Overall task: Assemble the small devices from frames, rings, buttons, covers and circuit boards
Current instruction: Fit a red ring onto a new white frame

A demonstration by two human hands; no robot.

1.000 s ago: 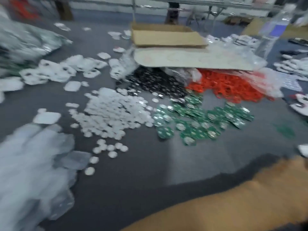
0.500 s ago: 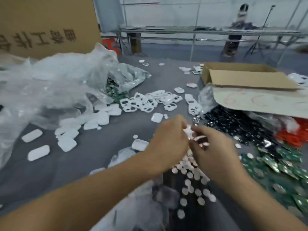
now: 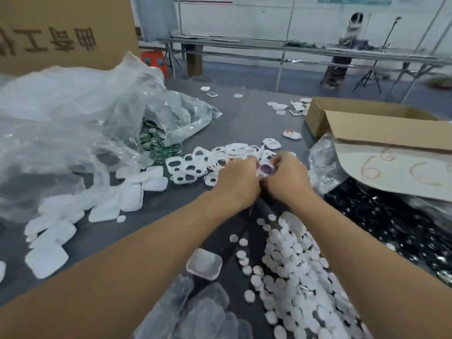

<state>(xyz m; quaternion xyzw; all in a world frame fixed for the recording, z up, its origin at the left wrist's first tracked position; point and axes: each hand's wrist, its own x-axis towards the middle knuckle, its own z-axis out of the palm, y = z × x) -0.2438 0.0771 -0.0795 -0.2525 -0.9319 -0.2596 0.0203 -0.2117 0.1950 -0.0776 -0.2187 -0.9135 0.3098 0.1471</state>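
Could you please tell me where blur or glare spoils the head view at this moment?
Head view: motion blur smears the small part held between the left hand and right hand; glare whitens the plastic bag; wide-angle distortion bends the far bench.

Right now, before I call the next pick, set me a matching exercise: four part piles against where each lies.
Things: 1 green circuit boards; 2 small round white plastic buttons; 3 white plastic frames with cut-out holes; 4 shiny black rings.
Places: A below the pale cardboard sheet; B just beyond the left hand; C at the clear plastic bag's mouth; D near edge, right of centre.
Pairs: 1-C, 2-D, 3-B, 4-A.
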